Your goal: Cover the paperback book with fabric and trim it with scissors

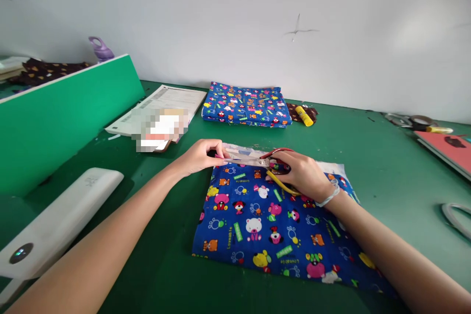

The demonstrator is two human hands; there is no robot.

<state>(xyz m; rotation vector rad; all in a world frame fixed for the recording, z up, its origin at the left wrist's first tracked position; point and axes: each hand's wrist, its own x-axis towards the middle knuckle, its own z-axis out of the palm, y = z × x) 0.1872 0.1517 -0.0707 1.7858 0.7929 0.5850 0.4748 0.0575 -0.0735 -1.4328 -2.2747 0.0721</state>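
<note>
A blue fabric piece (253,228) printed with cartoon animals lies spread on the green table in front of me. My right hand (303,174) grips a pair of scissors (285,184) with one red and one yellow handle. Their blades point left along the far edge of the fabric, where a pale strip shows. My left hand (204,157) pinches the fabric's far left corner between thumb and fingers, close to the blade tips. How far apart the blades are is hard to make out.
Behind lies a folded stack of matching fabric (246,105), with a yellow glue stick (304,116) beside it. Papers (154,103), a blurred-out phone-like object and a white device (62,221) are at left, near a green divider (73,117). A red book (447,152) and tape roll (421,120) are right.
</note>
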